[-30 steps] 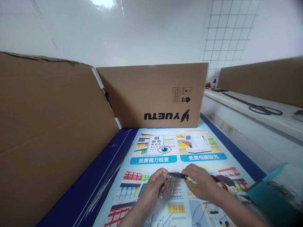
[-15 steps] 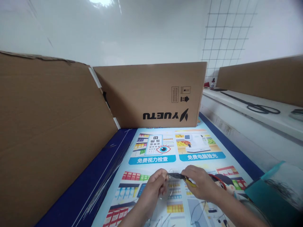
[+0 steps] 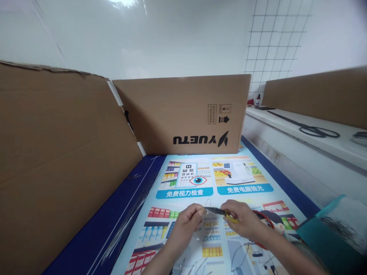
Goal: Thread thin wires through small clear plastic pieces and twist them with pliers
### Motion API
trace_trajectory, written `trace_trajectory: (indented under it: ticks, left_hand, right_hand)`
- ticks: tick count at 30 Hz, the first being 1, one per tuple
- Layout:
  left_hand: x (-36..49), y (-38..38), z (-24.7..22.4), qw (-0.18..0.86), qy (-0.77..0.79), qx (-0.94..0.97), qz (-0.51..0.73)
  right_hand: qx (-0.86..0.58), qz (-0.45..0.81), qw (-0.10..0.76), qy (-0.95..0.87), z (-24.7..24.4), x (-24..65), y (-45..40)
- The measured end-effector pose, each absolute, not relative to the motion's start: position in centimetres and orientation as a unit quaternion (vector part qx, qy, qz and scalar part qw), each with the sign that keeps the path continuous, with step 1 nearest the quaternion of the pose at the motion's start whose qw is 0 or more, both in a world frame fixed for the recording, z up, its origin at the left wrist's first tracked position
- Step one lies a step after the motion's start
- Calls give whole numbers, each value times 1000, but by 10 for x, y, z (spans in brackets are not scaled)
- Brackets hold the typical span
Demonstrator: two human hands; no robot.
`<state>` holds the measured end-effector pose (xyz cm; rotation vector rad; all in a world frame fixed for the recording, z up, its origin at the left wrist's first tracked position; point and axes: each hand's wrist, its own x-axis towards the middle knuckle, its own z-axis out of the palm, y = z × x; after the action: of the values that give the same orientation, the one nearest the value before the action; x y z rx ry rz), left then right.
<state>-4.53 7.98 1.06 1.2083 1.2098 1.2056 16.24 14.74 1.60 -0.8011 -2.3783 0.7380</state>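
Between its thumb and fingers my left hand [image 3: 187, 223] pinches a thin, bent wire [image 3: 211, 229] that curves into a loop below the fingertips. My right hand [image 3: 241, 217] is closed around the yellow handles of a pair of pliers [image 3: 215, 211]. The dark, narrow jaws point left and reach the wire at my left fingertips. Whether the jaws grip it is too small to tell. Several loose pieces of thin wire [image 3: 239, 256] lie on the printed mat [image 3: 160, 236] below my hands.
A bundle of straight wires [image 3: 122, 229] lies along the left side. Cardboard panels stand at the left [image 3: 63, 152] and the back [image 3: 183, 110]. At the right are a teal box [image 3: 323, 229] holding dark wire scraps and a white ledge [image 3: 286, 118] with scissors [image 3: 315, 130].
The pliers have shifted slightly right and turned a little at the left fingertips. The wire loop shows more plainly below my left hand.
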Motion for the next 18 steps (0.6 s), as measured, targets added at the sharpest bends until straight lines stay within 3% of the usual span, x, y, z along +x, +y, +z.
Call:
trace_trajectory:
  ticks: [10, 18]
  left_hand:
    - [-43, 79, 8, 517, 507, 453, 520]
    - [-42, 81, 7, 497, 528, 464, 509]
  right_hand:
    - [-308, 306, 229, -871, 15, 162, 147]
    - [-284, 222, 225, -905, 18, 165, 146]
